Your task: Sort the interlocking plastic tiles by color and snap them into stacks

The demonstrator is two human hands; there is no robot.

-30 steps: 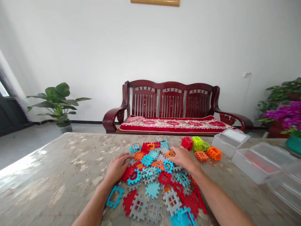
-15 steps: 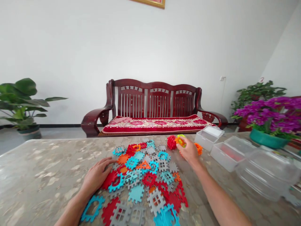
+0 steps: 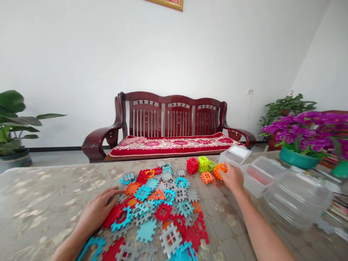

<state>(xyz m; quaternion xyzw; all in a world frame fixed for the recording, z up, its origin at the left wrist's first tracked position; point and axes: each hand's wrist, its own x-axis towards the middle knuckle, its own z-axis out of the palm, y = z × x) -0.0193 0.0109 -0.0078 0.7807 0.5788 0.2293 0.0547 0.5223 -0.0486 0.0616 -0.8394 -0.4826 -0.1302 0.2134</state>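
Right hand [image 3: 232, 176] moved to orange stack [image 3: 219, 171] toward table's [image 3: 40, 210] far edge — apparently being added to | right grip: cannot be told | left hand [image 3: 99, 207] laid slack against loose pieces [image 3: 146, 231]

orange block [image 3: 218, 173] partly hidden, gold frame [image 3: 169, 5] cropped

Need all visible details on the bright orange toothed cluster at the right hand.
The bright orange, plastic-looking toothed cluster has notched edges and a chunky, openwork look; fine joints are too small to make out. It is on the grey-brown patterned tabletop, right of the paler orange toothed block and near the green toothed cluster. The person's bare right hand hides its right side, fingers at it; whether they grip or only touch it can't be told.
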